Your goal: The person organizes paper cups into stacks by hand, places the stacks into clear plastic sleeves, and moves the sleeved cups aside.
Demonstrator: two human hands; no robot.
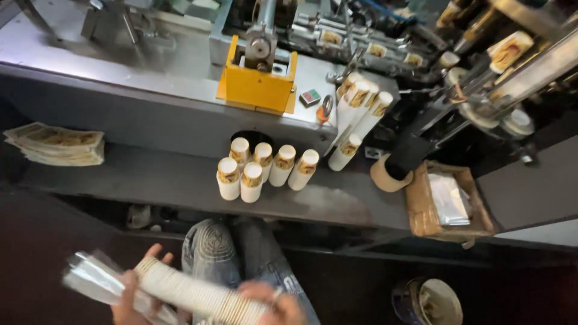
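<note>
Head view: both hands grasp 1 long cup stack [192,294] low in frame, the left hand [129,298] at its sleeved end inside a clear bag [93,278], the right hand [271,304] at the bare end. Bagging looks about half done. 6 short stacks [262,168] wait unbagged on the table [180,180], more lean far right.

I see white cups [263,168] with gold-brown print, a yellow guard [256,87], grey surface [120,66], and blue jeans [235,259].
</note>
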